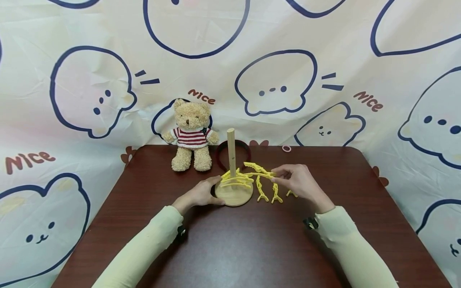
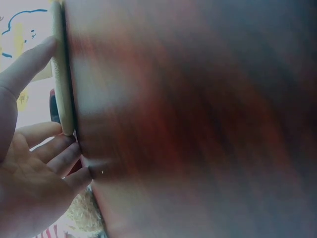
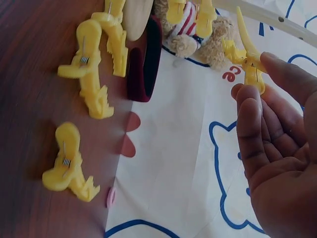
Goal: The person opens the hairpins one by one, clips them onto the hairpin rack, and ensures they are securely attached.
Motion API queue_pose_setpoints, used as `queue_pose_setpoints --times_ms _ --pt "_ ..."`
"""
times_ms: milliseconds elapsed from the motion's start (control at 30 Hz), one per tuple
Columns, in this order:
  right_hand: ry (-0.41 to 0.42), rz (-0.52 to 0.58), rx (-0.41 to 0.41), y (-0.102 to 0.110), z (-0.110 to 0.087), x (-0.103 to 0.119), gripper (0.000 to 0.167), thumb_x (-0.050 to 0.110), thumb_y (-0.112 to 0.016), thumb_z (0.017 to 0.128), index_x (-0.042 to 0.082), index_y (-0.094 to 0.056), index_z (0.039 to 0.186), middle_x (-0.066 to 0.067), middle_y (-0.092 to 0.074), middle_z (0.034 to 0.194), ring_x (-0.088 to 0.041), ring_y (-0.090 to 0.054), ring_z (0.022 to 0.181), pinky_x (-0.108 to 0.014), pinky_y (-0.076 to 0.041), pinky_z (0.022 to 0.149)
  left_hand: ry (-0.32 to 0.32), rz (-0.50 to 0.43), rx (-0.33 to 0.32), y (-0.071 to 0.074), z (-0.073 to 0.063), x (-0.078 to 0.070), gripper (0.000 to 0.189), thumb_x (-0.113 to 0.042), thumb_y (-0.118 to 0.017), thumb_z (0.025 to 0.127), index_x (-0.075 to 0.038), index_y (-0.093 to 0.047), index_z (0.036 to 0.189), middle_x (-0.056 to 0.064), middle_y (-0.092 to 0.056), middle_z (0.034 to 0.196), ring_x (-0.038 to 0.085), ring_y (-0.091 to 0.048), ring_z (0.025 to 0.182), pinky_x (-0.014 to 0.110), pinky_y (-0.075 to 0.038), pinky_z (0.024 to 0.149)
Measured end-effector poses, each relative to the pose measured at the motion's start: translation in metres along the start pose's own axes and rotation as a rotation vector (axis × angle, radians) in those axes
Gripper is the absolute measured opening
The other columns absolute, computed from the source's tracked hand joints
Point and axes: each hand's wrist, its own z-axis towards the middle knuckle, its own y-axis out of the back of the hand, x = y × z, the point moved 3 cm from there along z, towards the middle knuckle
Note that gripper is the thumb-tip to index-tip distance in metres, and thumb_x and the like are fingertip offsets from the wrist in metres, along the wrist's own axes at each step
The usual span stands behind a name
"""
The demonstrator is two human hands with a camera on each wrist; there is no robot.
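A round wooden stand (image 1: 234,197) with an upright post (image 1: 231,154) sits on the table. My left hand (image 1: 199,194) grips the left rim of its base; the left wrist view shows the thumb (image 2: 34,64) on the rim and the fingers spread along the far side. Several yellow plastic clips (image 1: 235,181) lie about the foot of the post. My right hand (image 1: 300,183) pinches one yellow spring clip (image 3: 251,64) between thumb and fingertips, its far end reaching toward the post. Loose yellow clips (image 1: 275,194) lie on the table right of the base.
A teddy bear (image 1: 192,138) in a striped shirt sits at the back edge, left of the post. Behind the stand is a dark red headband (image 1: 248,150). A small pink ring (image 1: 286,149) lies at the table's back edge, before a printed cloth (image 1: 277,132).
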Motion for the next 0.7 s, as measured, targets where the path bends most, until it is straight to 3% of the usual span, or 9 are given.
queue_pose_setpoints --times_ms 700 --pt "0.080 -0.011 0.040 -0.027 0.025 0.030 0.022 0.030 -0.080 0.086 0.021 -0.080 0.105 0.008 -0.075 0.087 -0.012 -0.062 0.072 -0.029 -0.054 0.063 -0.007 0.020 -0.003 0.001 -0.001 -0.002 0.095 -0.043 -0.082 0.081 -0.004 -0.036 0.154 0.019 -0.032 0.162 0.037 -0.034 0.148 0.050 -0.033 0.119"
